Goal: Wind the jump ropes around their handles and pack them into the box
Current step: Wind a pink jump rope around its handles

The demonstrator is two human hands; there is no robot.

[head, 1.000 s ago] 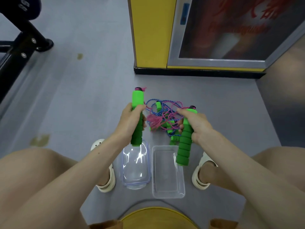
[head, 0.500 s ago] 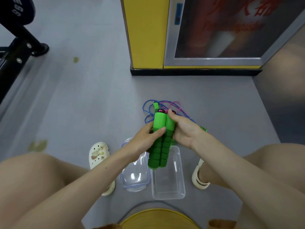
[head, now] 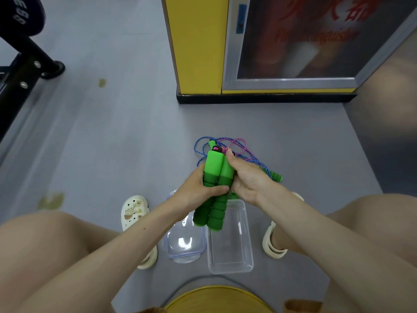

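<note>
Two green foam jump-rope handles (head: pixel 214 193) are held side by side, upright, above the floor. My left hand (head: pixel 198 190) grips them from the left, thumb across the front. My right hand (head: pixel 246 179) grips them from the right, its forefinger up near the pink rope end. A tangle of blue and pink rope (head: pixel 239 147) lies on the floor behind them, with another green handle (head: pixel 276 176) partly hidden by my right hand. A clear plastic box (head: pixel 230 256) stands open on the floor below the handles.
The box's clear lid (head: pixel 185 245) with a blue rim lies left of it. My feet in white clogs (head: pixel 133 211) flank both. A yellow pillar (head: pixel 196 41) and framed panel stand ahead; black gym equipment (head: pixel 20 64) is far left. A yellow stool edge (head: pixel 216 299) sits below.
A second ago each hand held one handle apart. The hands came together, and the two handles now sit side by side in both hands.
</note>
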